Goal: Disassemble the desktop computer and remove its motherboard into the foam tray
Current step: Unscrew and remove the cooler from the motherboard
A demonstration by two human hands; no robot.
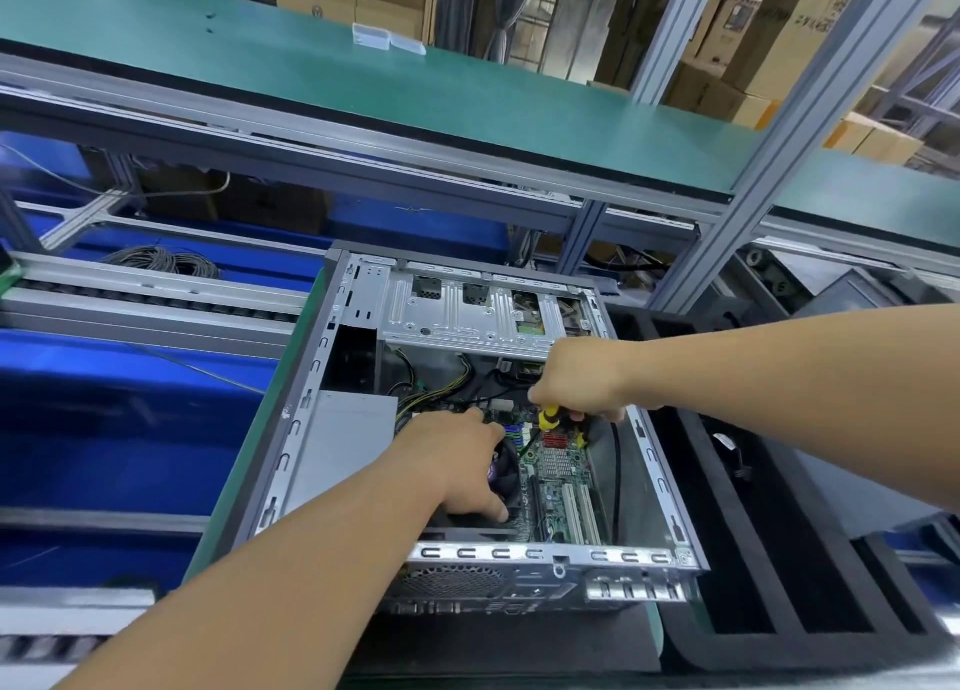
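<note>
The open desktop case (pixel 311 393) lies on its side in the middle of the bench. Its green motherboard (pixel 563 486) sits inside at the lower right, with white slots and a finned heatsink. My left hand (pixel 457 460) lies over the black CPU fan (pixel 506 473), fingers spread around it. My right hand (pixel 576 377) grips a yellow-and-black screwdriver (pixel 548 418) above the board's upper edge; its tip is hidden. The black foam tray (pixel 691 460) stands right of the case.
A silver drive cage (pixel 467 310) spans the case's far end, and the grey power supply (pixel 343 445) fills its left side. Yellow and black cables (pixel 436 390) run between them. Blue bins (pixel 104 429) lie to the left. A green shelf (pixel 363 91) hangs overhead on aluminium posts.
</note>
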